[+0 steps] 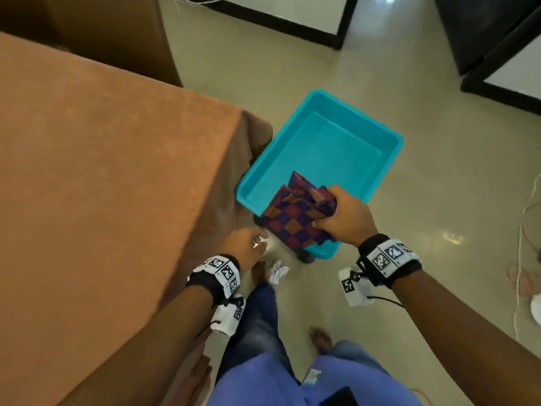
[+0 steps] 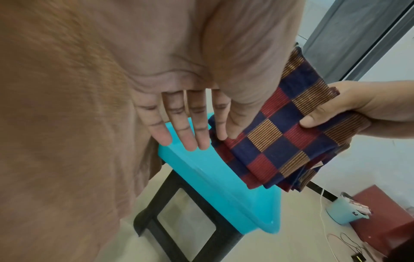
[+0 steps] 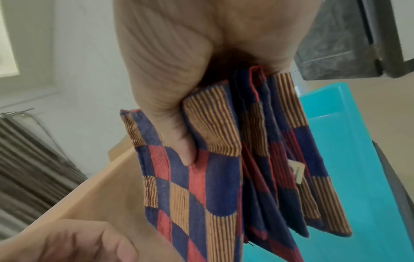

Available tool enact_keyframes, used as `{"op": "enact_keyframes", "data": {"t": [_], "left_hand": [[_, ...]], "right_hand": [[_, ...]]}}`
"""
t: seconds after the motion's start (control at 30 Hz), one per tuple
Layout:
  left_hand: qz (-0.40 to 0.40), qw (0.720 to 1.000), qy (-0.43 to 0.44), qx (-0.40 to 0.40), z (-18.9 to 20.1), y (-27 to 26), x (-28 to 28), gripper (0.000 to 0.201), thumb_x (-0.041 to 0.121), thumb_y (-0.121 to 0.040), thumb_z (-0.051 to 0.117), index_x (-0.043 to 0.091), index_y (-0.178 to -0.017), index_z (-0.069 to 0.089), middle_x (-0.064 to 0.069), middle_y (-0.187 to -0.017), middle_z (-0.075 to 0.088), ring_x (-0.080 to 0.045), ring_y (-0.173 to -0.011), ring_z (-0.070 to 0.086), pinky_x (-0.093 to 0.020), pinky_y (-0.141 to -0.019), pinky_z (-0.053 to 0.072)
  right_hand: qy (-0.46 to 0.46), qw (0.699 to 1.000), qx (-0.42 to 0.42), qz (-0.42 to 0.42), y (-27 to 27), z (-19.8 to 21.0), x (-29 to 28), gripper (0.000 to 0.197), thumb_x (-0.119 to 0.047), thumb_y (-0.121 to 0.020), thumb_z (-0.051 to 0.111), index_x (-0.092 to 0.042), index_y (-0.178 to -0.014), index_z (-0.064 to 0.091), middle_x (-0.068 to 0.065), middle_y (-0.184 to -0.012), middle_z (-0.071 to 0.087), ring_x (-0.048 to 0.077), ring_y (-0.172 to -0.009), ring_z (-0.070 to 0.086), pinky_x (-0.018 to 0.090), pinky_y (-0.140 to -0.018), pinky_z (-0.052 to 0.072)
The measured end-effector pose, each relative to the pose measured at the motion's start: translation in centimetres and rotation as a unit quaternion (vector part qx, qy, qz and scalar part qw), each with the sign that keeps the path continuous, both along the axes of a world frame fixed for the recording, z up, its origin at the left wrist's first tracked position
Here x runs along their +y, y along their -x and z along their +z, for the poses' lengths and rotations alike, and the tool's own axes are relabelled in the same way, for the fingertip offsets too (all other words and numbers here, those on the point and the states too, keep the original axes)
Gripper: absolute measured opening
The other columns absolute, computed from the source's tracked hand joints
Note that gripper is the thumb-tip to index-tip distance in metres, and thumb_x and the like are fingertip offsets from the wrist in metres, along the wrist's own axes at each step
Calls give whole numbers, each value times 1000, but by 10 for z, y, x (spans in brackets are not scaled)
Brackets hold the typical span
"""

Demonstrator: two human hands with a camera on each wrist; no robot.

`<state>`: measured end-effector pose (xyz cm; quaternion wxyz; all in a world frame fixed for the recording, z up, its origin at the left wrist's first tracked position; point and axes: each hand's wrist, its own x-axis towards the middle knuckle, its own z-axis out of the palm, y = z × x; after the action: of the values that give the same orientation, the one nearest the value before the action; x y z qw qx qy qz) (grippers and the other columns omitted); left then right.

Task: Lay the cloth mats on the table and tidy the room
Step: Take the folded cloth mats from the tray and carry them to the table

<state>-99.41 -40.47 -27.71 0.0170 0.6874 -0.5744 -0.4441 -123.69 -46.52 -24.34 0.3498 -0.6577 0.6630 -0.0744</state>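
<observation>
My right hand (image 1: 345, 216) grips a folded stack of checked cloth mats (image 1: 295, 215) in blue, red and gold, held over the near end of a turquoise tray (image 1: 389, 159). The thumb pinches the stack (image 3: 212, 177) from one side; the same mats (image 2: 280, 138) hang from that hand (image 2: 349, 106) in the left wrist view. My left hand (image 1: 248, 244) is beside the mats with straight, spread fingers (image 2: 186, 127), its index fingertip at the stack's corner, holding nothing. The table (image 1: 102, 171) under a brown cloth lies to the left.
The tray (image 2: 212, 177) sits on a dark stool (image 2: 174, 221) next to the table corner. A crumpled white paper (image 1: 278, 271) lies on the floor by my bare feet. Cables, a red box (image 2: 385, 221) and a light blue cup (image 2: 342, 214) are on the floor at the right.
</observation>
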Motion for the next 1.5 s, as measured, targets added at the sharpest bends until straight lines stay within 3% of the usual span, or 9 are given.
{"op": "enact_keyframes", "data": {"t": [0.13,0.23,0.33,0.67,0.97,1.03,1.2,1.37,1.5], "left_hand": [[55,998,-3,-26,13,5,93,24,23,-87,59,22,-110,65,-4,-110,68,-23,-98,64,-33,-90,50],[86,995,-19,-46,12,9,177,25,25,-88,56,22,-111,64,-1,-104,68,-17,-82,59,-26,-78,45],[138,988,-64,-36,8,11,274,23,26,-88,56,23,-109,64,0,-100,69,-19,-84,63,-33,-84,51],[362,923,-128,-28,7,-9,549,22,23,-88,59,20,-109,66,-2,-95,66,-24,-89,62,-29,-84,48],[514,856,-55,6,16,-86,758,20,25,-88,59,24,-106,67,-1,-93,66,-23,-92,63,-31,-84,49],[531,846,-47,8,20,-110,808,21,25,-89,58,23,-107,67,0,-93,65,-23,-92,63,-31,-85,50],[577,816,-35,10,37,-171,919,20,23,-88,56,23,-105,66,1,-92,65,-21,-83,63,-30,-79,51],[607,794,-22,6,43,-248,988,19,23,-89,55,25,-104,66,-1,-94,68,-22,-86,65,-36,-82,54],[618,786,-10,11,42,-320,1010,20,20,-89,56,23,-106,66,-3,-97,68,-23,-87,64,-30,-80,53]], "right_hand": [[-2,996,8,91,8,3,56,47,-42,-64,77,-30,-102,52,-1,-91,68,25,-82,63,29,-67,44],[-19,987,35,157,8,1,104,46,-38,-67,78,-28,-105,53,-2,-92,68,23,-82,63,27,-68,42],[-35,975,64,209,4,-3,158,45,-36,-65,78,-27,-103,55,-1,-88,69,25,-81,64,29,-68,47],[-72,913,101,389,-60,-24,330,44,-38,-64,76,-30,-103,55,-3,-88,68,24,-79,63,30,-67,48],[-36,830,132,541,-214,-17,522,46,-39,-61,72,-32,-103,55,1,-85,69,28,-77,65,32,-63,51],[-22,818,132,559,-253,-8,567,53,-40,-63,73,-34,-112,54,-1,-90,69,26,-80,65,34,-68,53],[-17,805,106,584,-353,18,664,42,-36,-66,75,-33,-104,57,-4,-86,68,23,-80,65,35,-72,54],[-6,789,61,611,-455,33,729,47,-35,-69,76,-32,-111,55,-3,-92,70,23,-85,66,38,-78,55],[9,781,29,624,-541,34,763,45,-37,-71,76,-29,-110,55,-5,-91,69,21,-82,65,37,-74,55]]}}
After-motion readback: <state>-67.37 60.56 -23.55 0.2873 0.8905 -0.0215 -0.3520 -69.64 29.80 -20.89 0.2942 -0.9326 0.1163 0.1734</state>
